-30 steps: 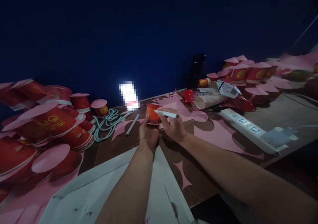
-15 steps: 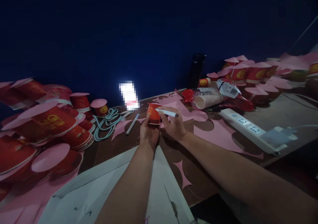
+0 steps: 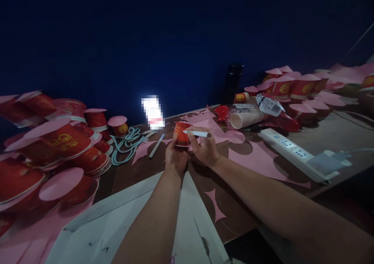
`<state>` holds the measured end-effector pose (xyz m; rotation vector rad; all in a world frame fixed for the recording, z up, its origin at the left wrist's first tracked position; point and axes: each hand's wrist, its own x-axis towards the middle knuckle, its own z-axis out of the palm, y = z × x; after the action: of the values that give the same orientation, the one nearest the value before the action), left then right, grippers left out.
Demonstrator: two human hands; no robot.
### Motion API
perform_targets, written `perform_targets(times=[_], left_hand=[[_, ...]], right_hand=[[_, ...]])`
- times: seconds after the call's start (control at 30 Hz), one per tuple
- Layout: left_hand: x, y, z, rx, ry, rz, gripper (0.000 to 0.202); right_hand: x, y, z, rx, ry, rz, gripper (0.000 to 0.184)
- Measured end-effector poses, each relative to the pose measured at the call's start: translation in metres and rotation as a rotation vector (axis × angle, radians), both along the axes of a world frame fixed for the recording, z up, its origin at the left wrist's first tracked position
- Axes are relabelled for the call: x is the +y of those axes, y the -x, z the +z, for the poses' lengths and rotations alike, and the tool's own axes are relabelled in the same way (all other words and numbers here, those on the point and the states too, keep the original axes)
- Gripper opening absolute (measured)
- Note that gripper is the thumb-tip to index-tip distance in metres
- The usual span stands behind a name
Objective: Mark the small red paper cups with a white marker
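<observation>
My left hand [image 3: 175, 157] is wrapped round a small red paper cup [image 3: 181, 133], held upright above the brown table [image 3: 140, 170]. My right hand [image 3: 204, 149] pinches a white pen [image 3: 197, 133] that lies across the cup's right side, tip pointing left at the cup. Pink paper [image 3: 257, 158] with round holes cut out lies under and to the right of my hands. A second white pen [image 3: 156, 146] lies on the table to the left of the cup.
Red cups capped with pink paper discs [image 3: 61, 143] pile up at the left and at the back right [image 3: 292, 86]. A sleeve of stacked cups [image 3: 248, 117], a white power strip [image 3: 295, 153], a coiled teal cable [image 3: 127, 143], a dark bottle [image 3: 232, 82] and white sheets [image 3: 117, 225] surround my hands.
Both hands stay in place with the cup and pen; the cup has turned slightly in my left hand. The view has shifted a little.
</observation>
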<state>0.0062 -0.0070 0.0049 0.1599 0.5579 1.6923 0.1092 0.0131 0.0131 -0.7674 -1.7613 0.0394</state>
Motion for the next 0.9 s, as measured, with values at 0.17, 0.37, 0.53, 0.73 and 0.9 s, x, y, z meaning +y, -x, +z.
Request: perform_targets(times=[0.17, 0.37, 0.53, 0.73, 0.9], left_hand=[[-0.0009, 0.0004, 0.0002, 0.003, -0.007, -0.011, 0.018], [0.0001, 0.0006, -0.0019, 0.009, -0.024, -0.015, 0.017], [0.0014, 0.0007, -0.0035, 0.016, -0.019, -0.03, 0.015], [0.001, -0.001, -0.0018, 0.035, -0.034, -0.05, 0.021], [-0.0002, -0.0012, -0.0015, 0.042, -0.023, -0.058, 0.024]], right_hand=[[-0.0007, 0.0005, 0.0002, 0.001, -0.02, 0.0, 0.014], [-0.0008, 0.0002, -0.0008, 0.009, 0.024, 0.023, 0.017], [-0.0033, -0.0002, 0.0019, 0.017, 0.052, 0.039, 0.019], [-0.0037, 0.0001, 0.002, -0.001, 0.062, 0.048, 0.021], [-0.0023, 0.0002, 0.0018, -0.003, 0.055, 0.033, 0.02]])
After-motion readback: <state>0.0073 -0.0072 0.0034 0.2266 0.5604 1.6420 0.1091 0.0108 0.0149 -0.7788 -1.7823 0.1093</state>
